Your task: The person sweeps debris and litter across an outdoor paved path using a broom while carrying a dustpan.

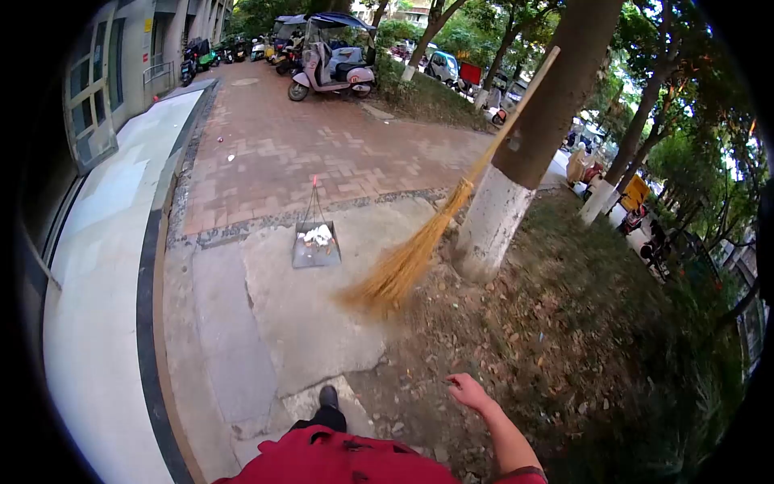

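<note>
My right hand (pixel 469 393) reaches out low over the leaf-strewn soil, its fingers pinched together. A small dark bit shows at the fingertips, too small to name. Ahead of it a straw broom (pixel 419 254) leans at a slant by a tree trunk (pixel 496 218) with a white-painted base. The broom's bristles point down and its pale handle points up to the right. On the concrete stands a metal dustpan (pixel 317 260) with a tall thin wire handle; crumpled white litter (pixel 317 235) lies in it. My left hand is out of view.
A tiled ledge (pixel 105 266) runs along the building at left. Red brick paving (pixel 274 153) stretches ahead towards a parked pink scooter (pixel 332 74). Small white scraps lie on the bricks. My shoe (pixel 328 396) is on the concrete; several trees stand at right.
</note>
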